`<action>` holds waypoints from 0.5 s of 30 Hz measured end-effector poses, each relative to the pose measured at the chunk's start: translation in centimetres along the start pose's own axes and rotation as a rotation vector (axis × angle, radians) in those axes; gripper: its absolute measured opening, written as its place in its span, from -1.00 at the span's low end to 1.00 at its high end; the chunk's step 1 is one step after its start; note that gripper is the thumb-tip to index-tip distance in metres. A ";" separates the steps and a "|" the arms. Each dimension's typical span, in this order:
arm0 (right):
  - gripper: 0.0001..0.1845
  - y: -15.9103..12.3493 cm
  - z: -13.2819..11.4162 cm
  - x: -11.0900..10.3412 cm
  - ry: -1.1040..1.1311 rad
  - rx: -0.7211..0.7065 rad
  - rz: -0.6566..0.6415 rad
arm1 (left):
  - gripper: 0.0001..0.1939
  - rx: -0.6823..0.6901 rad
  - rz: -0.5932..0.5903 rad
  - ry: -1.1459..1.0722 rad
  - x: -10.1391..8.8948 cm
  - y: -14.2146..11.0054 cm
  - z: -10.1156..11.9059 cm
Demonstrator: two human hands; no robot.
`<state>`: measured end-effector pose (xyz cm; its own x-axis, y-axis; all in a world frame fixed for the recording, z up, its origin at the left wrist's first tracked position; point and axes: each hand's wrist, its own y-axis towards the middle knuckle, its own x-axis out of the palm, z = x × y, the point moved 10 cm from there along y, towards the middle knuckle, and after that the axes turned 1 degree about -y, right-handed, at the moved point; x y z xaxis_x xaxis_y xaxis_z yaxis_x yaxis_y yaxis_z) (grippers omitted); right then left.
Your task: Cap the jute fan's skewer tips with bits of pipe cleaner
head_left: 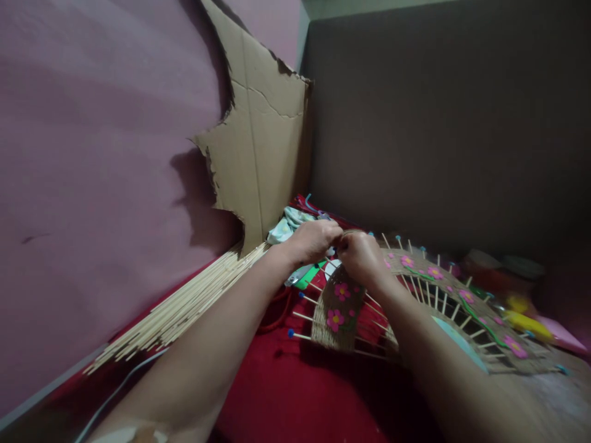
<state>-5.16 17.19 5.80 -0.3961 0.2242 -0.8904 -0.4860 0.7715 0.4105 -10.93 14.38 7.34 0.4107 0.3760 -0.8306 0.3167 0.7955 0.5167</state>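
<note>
My left hand and my right hand meet above the upper end of a curved woven piece. Both have their fingers closed, and what is pinched between them is too small and covered to make out. Thin sticks poke out of both sides of the woven piece, some with blue tips, and pink flowers decorate its band. Beyond my right wrist lies a larger woven arch with similar sticks, pink flowers and a green line along it. My right forearm hides part of both pieces.
A bundle of long thin sticks lies along the wall at left, with a torn cardboard sheet standing behind it. Pale green cloth sits past my left hand. Red cloth covers the surface. Yellow packaging is at right.
</note>
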 end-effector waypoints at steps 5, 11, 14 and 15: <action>-0.77 0.0 0.2 -0.4 0.057 0.009 0.004 | -0.93 -0.240 0.038 -0.572 1.8 -0.1 -3.7; -0.81 -0.1 0.1 -1.0 0.036 0.017 0.043 | -0.84 -0.487 -0.093 -1.296 7.1 -0.9 -5.6; -0.80 0.0 0.2 -1.3 0.001 0.019 0.062 | -0.81 -0.541 -0.121 -1.450 8.2 -1.1 -5.5; -0.80 0.0 0.2 -1.4 -0.018 0.022 0.072 | -0.82 -0.552 -0.124 -1.466 8.3 -1.2 -5.4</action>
<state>-4.45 17.01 7.01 -0.4150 0.2900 -0.8624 -0.4396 0.7660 0.4691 -12.55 19.13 -1.28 0.9506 -0.2123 0.2263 0.2054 0.9772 0.0538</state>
